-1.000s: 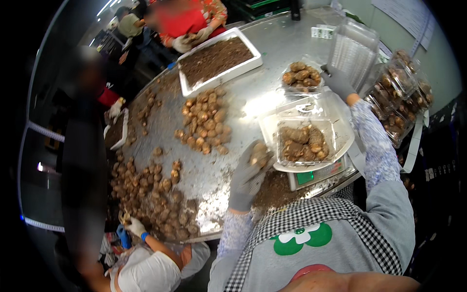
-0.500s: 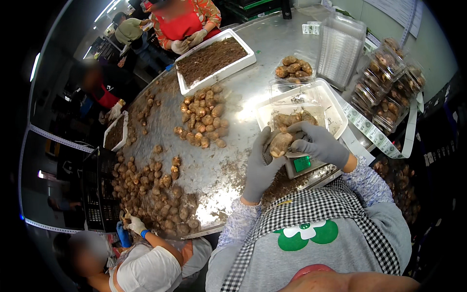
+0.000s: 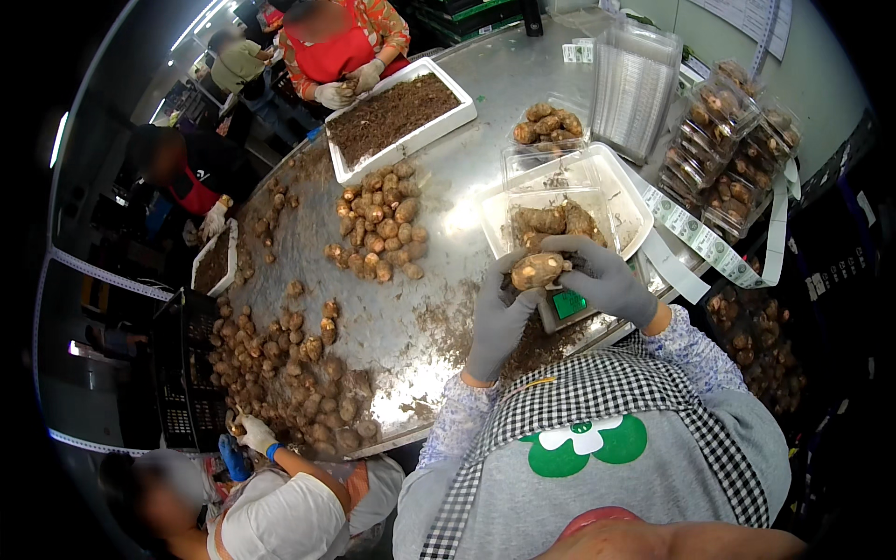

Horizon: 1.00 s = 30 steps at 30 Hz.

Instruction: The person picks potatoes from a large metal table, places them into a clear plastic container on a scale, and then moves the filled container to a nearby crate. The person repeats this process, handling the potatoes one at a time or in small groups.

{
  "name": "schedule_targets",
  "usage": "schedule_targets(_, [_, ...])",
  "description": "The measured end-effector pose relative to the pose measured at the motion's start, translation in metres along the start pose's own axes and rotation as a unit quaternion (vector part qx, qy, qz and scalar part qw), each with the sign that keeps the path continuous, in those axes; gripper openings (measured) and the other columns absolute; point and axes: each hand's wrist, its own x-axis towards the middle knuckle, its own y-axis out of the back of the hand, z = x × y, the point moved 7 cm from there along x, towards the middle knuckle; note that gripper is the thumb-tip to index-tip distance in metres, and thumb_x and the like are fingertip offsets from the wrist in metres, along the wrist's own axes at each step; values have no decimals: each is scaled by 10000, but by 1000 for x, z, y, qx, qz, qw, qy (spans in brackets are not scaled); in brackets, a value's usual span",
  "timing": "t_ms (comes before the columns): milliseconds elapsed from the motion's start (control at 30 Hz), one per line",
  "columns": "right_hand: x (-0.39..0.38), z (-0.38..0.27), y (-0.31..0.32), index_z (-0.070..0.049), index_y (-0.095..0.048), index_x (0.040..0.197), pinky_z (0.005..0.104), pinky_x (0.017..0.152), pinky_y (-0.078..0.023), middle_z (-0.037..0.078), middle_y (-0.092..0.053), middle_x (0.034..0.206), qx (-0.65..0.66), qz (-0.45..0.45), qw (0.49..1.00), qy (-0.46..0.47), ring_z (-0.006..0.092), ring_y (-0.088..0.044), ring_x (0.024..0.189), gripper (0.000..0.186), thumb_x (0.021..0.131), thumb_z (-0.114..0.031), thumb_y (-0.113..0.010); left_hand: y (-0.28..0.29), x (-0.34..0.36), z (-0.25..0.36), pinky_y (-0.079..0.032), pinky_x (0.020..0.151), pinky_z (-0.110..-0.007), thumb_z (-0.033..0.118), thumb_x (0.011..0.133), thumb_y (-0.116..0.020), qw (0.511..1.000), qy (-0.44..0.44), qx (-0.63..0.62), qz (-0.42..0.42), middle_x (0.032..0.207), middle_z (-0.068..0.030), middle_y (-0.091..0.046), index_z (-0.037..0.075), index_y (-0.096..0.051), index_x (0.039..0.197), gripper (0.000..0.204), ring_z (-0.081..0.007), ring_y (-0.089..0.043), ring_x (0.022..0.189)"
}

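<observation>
My left hand (image 3: pixel 501 322) and my right hand (image 3: pixel 609 287), both in grey gloves, are closed on one brown taro root (image 3: pixel 539 271) between them. It lies sideways, with pale patches on its skin. Just beyond my fingers, several more taro roots (image 3: pixel 543 221) lie in an open clear plastic container (image 3: pixel 551 168). That container is in a white tray (image 3: pixel 641 217) on a scale. A green display (image 3: pixel 568 303) on the scale (image 3: pixel 551 324) shows under my hands.
Loose taro (image 3: pixel 381 224) is heaped mid-table, with a larger pile (image 3: pixel 280 350) at left. A white box of soil (image 3: pixel 401 117) stands far off. Empty clear containers (image 3: pixel 635 89), filled packs (image 3: pixel 719 149) and a label strip (image 3: pixel 707 245) are at right. Co-workers' gloved hands (image 3: pixel 255 434) work around the table.
The taro root in my hands has turned from tilted upright to lying sideways, showing more of its pale patches. The whole view has shifted slightly. Both hands still hold it.
</observation>
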Motion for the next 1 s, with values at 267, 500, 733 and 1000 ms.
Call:
schedule_targets(267, [-2,4,7,-21,-528,1327,285,838,-529,105,-607,1186,79,-15,987,-142,147,-626,946,415,927,-104,-598,-3,1,5,-475,990,-347,5,823,-712,973,-141,184,-4,1301,-145,-563,-6,-481,1357,582,-242,-580,1170])
schedule_targets(500, [-4,5,56,-12,-580,1221,303,853,-522,98,-661,1067,-129,156,979,-28,177,-637,937,412,855,-154,-705,13,7,23,-423,1035,-371,125,904,-654,936,-111,297,150,1350,-154,-532,15,-526,1320,449,-237,-515,1228])
schedule_targets(733, [-14,2,83,-27,-641,1081,384,913,-486,119,-670,1051,-317,218,919,87,274,-624,1019,315,800,-142,-724,48,-2,17,-428,1011,-351,138,959,-577,914,-103,333,207,1349,-151,-541,-22,-588,1231,316,-235,-544,1180])
schedule_targets(1000, [-20,0,83,-81,-647,1157,417,981,-434,120,-656,1113,-427,158,884,108,310,-587,1084,382,776,-100,-678,64,-10,3,-437,986,-346,157,959,-575,950,-22,210,232,1231,-116,-596,2,-604,1210,297,-209,-553,1121])
